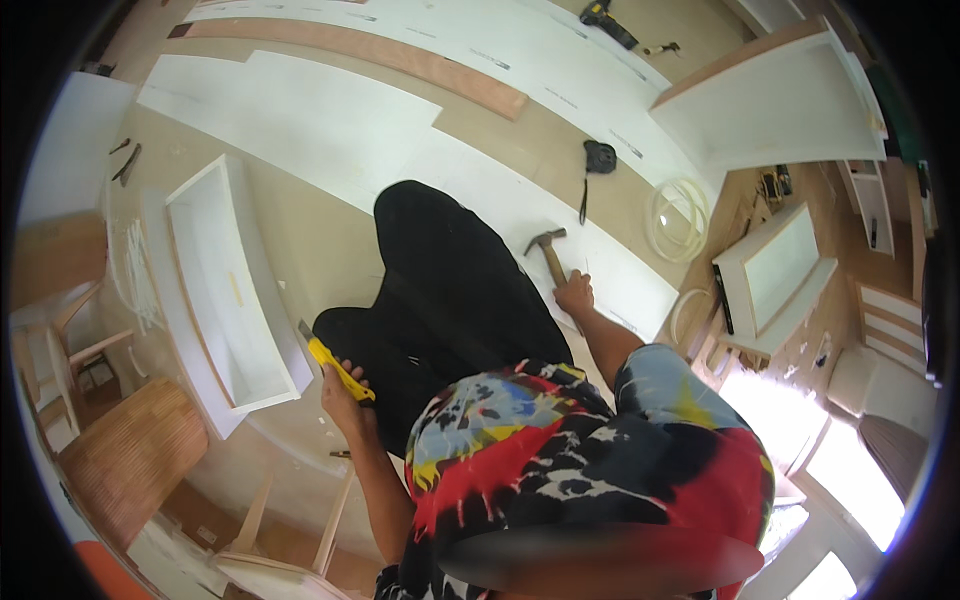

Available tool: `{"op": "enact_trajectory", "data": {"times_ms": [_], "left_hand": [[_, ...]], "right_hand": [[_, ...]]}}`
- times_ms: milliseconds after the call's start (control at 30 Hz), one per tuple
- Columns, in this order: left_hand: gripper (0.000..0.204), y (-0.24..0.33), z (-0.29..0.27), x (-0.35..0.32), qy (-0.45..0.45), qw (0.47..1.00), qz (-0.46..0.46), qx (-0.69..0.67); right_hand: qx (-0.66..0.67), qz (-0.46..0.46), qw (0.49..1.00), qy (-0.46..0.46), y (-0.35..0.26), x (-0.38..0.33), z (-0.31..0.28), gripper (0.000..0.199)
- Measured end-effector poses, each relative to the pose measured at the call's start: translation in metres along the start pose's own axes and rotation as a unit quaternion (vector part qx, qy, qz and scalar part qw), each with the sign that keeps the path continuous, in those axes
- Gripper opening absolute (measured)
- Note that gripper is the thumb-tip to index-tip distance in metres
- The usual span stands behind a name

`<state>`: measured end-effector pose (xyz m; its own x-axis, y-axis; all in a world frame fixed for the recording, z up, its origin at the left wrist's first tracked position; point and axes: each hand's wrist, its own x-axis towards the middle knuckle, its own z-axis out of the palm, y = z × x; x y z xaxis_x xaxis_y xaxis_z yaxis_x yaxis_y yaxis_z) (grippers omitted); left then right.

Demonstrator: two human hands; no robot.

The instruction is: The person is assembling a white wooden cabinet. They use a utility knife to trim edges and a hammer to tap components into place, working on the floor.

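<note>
My left hand (345, 395) is closed round a yellow utility knife (340, 370), whose blade points up and away beside my knee. On the other side, my right hand (574, 292) grips the wooden handle of a claw hammer (552, 256). The hammer's metal head rests on or just above a white panel (500, 185) spread on the floor. My black-trousered legs lie between the two hands and cover part of that panel. Beyond the hammer, a black tape measure (599, 157) with a wrist strap lies near the panel's edge.
Left of me sits a white drawer-like box (235, 290). A coil of white edging strip (678, 220) lies at right, near a white cabinet piece (780, 100) and a smaller white box (780, 280). Farther off are a long wooden strip (400, 65) and a cordless drill (608, 22). A wooden chair (135, 450) stands lower left.
</note>
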<state>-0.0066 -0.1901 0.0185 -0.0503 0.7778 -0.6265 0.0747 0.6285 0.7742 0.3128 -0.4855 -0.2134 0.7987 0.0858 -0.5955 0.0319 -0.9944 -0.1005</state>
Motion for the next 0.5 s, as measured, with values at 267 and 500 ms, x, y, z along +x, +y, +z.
{"op": "enact_trajectory", "data": {"times_ms": [267,500], "left_hand": [[0.042,-0.007,-0.011,0.007,0.043,0.996,0.066,0.05],[0.039,-0.033,-0.019,0.044,0.041,0.997,0.07,0.003]], "right_hand": [[0.01,-0.053,0.994,-0.096,-0.008,0.041,-0.009,0.049],[0.197,0.005,0.978,-0.073,-0.042,0.022,-0.059,0.041]]}}
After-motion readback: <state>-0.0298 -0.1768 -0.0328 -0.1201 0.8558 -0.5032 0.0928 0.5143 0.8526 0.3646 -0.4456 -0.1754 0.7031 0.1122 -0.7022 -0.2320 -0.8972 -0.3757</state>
